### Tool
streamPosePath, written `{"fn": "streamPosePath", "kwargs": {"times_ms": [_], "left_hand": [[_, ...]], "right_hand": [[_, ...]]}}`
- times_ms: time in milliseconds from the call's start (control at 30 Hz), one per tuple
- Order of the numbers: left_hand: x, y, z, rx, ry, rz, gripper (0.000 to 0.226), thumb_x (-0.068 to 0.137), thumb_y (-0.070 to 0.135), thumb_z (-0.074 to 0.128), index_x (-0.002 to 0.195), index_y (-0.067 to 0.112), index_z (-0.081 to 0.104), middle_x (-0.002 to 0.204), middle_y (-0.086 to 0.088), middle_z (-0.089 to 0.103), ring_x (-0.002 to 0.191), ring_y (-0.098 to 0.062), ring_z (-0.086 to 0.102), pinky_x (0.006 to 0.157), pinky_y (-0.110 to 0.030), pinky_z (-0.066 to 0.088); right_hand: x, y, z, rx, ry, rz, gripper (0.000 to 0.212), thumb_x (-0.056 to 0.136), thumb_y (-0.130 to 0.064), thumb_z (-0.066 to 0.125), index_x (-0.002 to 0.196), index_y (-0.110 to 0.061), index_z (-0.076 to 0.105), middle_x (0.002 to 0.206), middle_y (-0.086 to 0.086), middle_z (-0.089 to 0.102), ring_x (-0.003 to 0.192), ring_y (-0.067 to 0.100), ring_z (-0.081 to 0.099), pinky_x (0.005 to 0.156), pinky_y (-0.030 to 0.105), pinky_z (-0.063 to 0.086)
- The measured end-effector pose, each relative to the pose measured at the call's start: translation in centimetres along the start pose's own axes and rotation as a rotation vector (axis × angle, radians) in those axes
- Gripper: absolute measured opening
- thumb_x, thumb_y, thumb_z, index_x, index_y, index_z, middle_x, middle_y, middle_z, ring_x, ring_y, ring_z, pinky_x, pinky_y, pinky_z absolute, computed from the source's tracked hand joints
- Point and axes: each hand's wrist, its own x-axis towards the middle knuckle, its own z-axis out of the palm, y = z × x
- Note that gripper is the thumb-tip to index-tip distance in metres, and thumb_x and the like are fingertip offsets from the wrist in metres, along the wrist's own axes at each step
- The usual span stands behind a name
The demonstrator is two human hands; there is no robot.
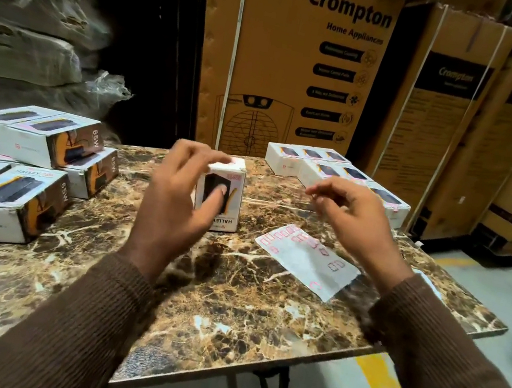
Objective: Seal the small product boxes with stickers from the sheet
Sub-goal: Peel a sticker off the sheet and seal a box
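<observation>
A small white product box [234,190] stands on end in the middle of the marble table [230,292]. My left hand [175,200] grips it, thumb on the printed front face and fingers curled over the top, where a pink mark shows at the edge. My right hand [349,217] hovers to the right of the box, above the sticker sheet [307,264]. Its thumb and fingertips are close together and blurred, so I cannot tell whether they pinch a sticker. The white sheet lies flat with several pink-outlined stickers on it.
Stacked product boxes [35,138] sit at the table's left, with more [0,200] nearer me. A group of flat boxes [327,168] lies at the back right. Tall Crompton cartons [291,63] stand behind the table, and wrapped bundles [32,17] at the left.
</observation>
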Motion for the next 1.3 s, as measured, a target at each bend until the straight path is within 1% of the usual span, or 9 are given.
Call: {"fn": "streamPosePath", "kwargs": {"times_ms": [67, 167, 267, 367, 667, 833, 1033, 1133, 1300], "left_hand": [[-0.5, 1.3, 1.2, -0.062, -0.129, 0.105, 0.035, 0.094, 0.014, 0.07, 0.128, 0.014, 0.066, 0.128, -0.001, 0.06, 0.114, -0.009, 0.056, 0.099, -0.011, 0.047], [-1.6, 3.2, 3.4, -0.166, -0.428, 0.167, 0.035, 0.103, 0.033, 0.062, 0.137, 0.023, 0.064, 0.139, 0.007, 0.06, 0.126, -0.003, 0.054, 0.11, -0.023, 0.046], [-2.4, 4.5, 5.0, -0.161, -0.671, 0.235, 0.048, 0.108, 0.054, 0.044, 0.143, 0.027, 0.061, 0.144, 0.012, 0.056, 0.13, -0.001, 0.051, 0.111, -0.03, 0.046], [-2.8, 4.4, 5.4, -0.113, -0.776, 0.292, 0.047, 0.11, 0.052, 0.04, 0.141, 0.026, 0.062, 0.141, 0.012, 0.058, 0.127, -0.003, 0.052, 0.107, -0.036, 0.049], [-2.7, 4.1, 5.5, -0.098, -0.819, 0.26, 0.038, 0.108, 0.048, 0.05, 0.133, 0.025, 0.068, 0.133, 0.014, 0.062, 0.119, 0.0, 0.056, 0.1, -0.034, 0.052], [-2.8, 4.0, 5.4, -0.093, -0.826, 0.243, 0.041, 0.108, 0.052, 0.048, 0.134, 0.027, 0.067, 0.134, 0.016, 0.062, 0.12, 0.001, 0.056, 0.1, -0.033, 0.052], [-2.8, 3.9, 5.5, -0.095, -0.822, 0.239, 0.04, 0.108, 0.052, 0.048, 0.134, 0.028, 0.066, 0.133, 0.017, 0.062, 0.119, 0.002, 0.056, 0.1, -0.032, 0.052], [-2.8, 3.9, 5.6, -0.101, -0.824, 0.237, 0.04, 0.108, 0.052, 0.048, 0.134, 0.028, 0.066, 0.132, 0.017, 0.062, 0.119, 0.002, 0.056, 0.1, -0.032, 0.052], [-2.8, 3.8, 5.6, -0.116, -0.812, 0.243, 0.038, 0.107, 0.048, 0.053, 0.133, 0.024, 0.068, 0.133, 0.013, 0.064, 0.119, -0.001, 0.058, 0.099, -0.033, 0.052]], "right_hand": [[-0.4, 2.3, -1.8, -0.223, -0.068, 0.013, 0.025, 0.099, -0.006, 0.067, 0.103, -0.028, 0.078, 0.098, -0.015, 0.075, 0.087, -0.005, 0.066, 0.076, 0.02, 0.054], [-1.1, 4.4, -3.3, -0.429, -0.171, -0.024, 0.026, 0.094, -0.004, 0.071, 0.095, -0.029, 0.079, 0.093, -0.016, 0.074, 0.087, -0.001, 0.067, 0.082, 0.035, 0.06], [-1.8, 4.9, -3.6, -0.476, -0.256, -0.053, 0.021, 0.091, -0.007, 0.074, 0.097, -0.027, 0.079, 0.095, -0.014, 0.073, 0.091, 0.004, 0.066, 0.087, 0.04, 0.058], [-2.4, 5.2, -3.5, -0.407, -0.288, -0.089, 0.018, 0.092, -0.012, 0.076, 0.098, -0.029, 0.079, 0.098, -0.016, 0.072, 0.095, 0.005, 0.067, 0.085, 0.043, 0.058], [-4.9, 2.9, -3.4, -0.373, -0.577, -0.203, 0.011, 0.097, -0.031, 0.074, 0.106, -0.034, 0.078, 0.105, -0.018, 0.067, 0.1, 0.005, 0.066, 0.086, 0.039, 0.055], [-5.5, 2.7, -3.4, -0.411, -0.564, -0.192, 0.007, 0.097, -0.034, 0.073, 0.101, -0.039, 0.074, 0.105, -0.019, 0.064, 0.1, 0.004, 0.063, 0.085, 0.037, 0.054], [-5.7, 2.3, -2.8, -0.469, -0.54, -0.184, 0.008, 0.099, -0.028, 0.07, 0.098, -0.035, 0.072, 0.101, -0.018, 0.06, 0.096, -0.001, 0.056, 0.077, 0.018, 0.039], [-6.0, 2.3, -2.1, -0.534, -0.533, -0.183, 0.007, 0.102, -0.027, 0.064, 0.099, -0.033, 0.066, 0.101, -0.018, 0.054, 0.093, -0.001, 0.049, 0.077, 0.021, 0.035], [-6.9, 2.2, -1.7, -0.541, -0.493, -0.213, 0.008, 0.103, -0.031, 0.054, 0.097, -0.035, 0.052, 0.097, -0.018, 0.048, 0.095, 0.008, 0.048, 0.085, 0.036, 0.047]]}}
